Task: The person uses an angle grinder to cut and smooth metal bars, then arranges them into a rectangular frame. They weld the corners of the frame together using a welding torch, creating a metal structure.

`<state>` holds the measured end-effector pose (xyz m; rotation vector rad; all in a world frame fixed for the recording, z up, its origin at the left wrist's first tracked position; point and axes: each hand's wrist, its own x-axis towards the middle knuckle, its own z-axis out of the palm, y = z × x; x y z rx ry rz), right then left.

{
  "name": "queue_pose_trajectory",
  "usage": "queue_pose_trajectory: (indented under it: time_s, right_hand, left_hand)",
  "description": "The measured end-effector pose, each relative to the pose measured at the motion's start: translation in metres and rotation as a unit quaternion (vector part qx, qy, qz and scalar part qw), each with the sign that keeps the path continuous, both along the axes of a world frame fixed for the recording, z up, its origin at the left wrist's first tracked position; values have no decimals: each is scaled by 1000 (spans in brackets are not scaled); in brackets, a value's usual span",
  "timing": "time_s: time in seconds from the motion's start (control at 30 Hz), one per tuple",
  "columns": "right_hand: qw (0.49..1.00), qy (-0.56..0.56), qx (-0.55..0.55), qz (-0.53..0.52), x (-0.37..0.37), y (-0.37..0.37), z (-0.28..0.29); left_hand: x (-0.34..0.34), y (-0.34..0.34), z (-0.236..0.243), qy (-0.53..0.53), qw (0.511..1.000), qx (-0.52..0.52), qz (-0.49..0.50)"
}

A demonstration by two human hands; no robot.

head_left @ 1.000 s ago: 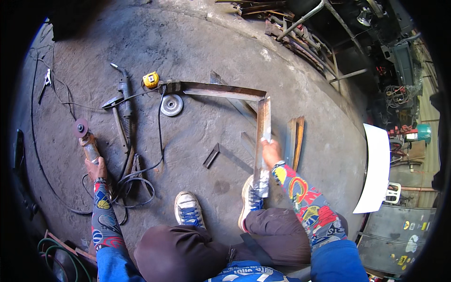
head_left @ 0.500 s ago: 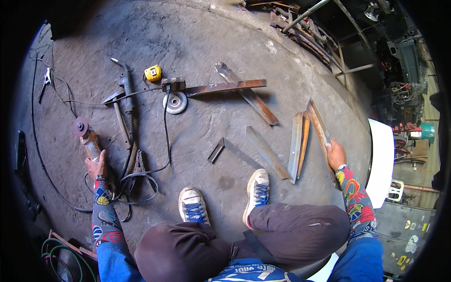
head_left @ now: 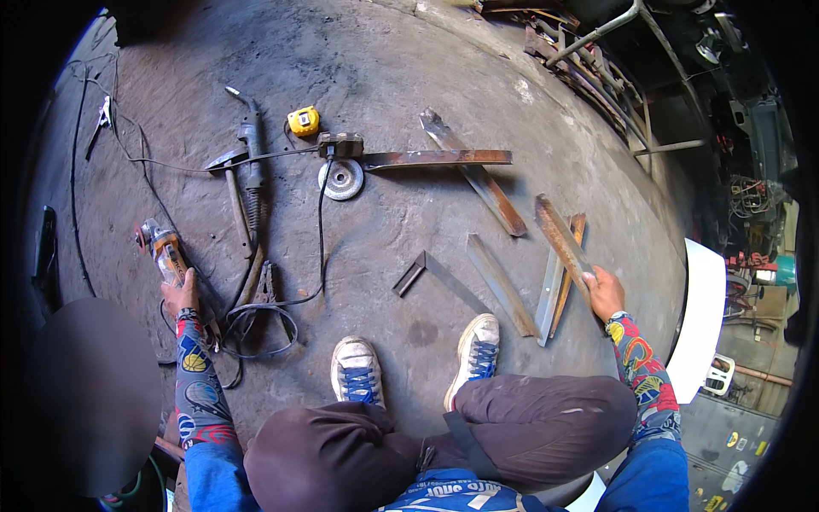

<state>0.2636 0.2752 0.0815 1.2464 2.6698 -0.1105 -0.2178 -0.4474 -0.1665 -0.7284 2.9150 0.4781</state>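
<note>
On the left, my left hand [head_left: 181, 294] is wrapped round the body of an angle grinder [head_left: 165, 252], whose reddish disc [head_left: 142, 239] points away from me. My right hand [head_left: 605, 294] grips the near end of a rusty angle iron [head_left: 561, 239]. That piece slants over two other angle-iron pieces, a grey one [head_left: 546, 311] and a rusty one [head_left: 573, 264], lying on the floor. Left of them lie another grey metal bar [head_left: 502, 286] and a try square [head_left: 439, 275]. Whether the grinder's disc is turning cannot be told.
Farther off lie crossed angle irons [head_left: 496, 205], a power outlet box [head_left: 343, 145], a spare disc [head_left: 341, 180], a yellow tape measure [head_left: 303, 121], a hammer [head_left: 236, 205] and a welding torch [head_left: 252, 154]. Cables [head_left: 264, 328] coil near my left hand. A metal rack [head_left: 597, 43] stands far right.
My right hand has swung the angle iron leftward, over the other pieces. The grinder has turned, so its disc now shows edge-on rather than face-on. A blurred oval appears at lower left.
</note>
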Motion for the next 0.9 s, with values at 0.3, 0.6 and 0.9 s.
queue_pose_trajectory:
  time_s: [0.3,0.6,0.9]
  right_hand:
    - [993,18,-89,71,-40,16,-14]
    - [975,132,14,179,-85,37,-47]
    - [982,85,-90,146,-106,36,-61]
  left_hand:
    - [9,-35,-16,16,993,112,-32]
    - [40,32,23,81,989,110,63]
    - [44,86,58,28,995,-55,77]
